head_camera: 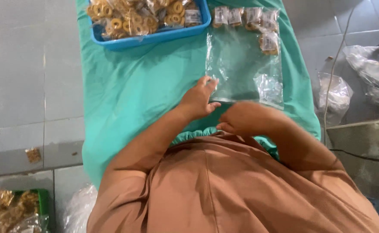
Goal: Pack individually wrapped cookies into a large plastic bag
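The left hand [200,100] lies with fingers spread and relaxed, their tips resting on the near left corner of a large clear plastic bag [237,64]. The right hand [244,119] curls loosely at the bag's near edge; whether it pinches the plastic cannot be told. The bag lies flat on a green cloth [142,86], small snack packets [245,17] at its far end, beside a blue tray [150,38] of ring snacks.

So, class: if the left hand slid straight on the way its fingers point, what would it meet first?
The left hand points up and right, its fingertips already at the near edge of the clear bag. Going on, it would slide over that bag first; the small packets lie further along, though depth is hard to judge.
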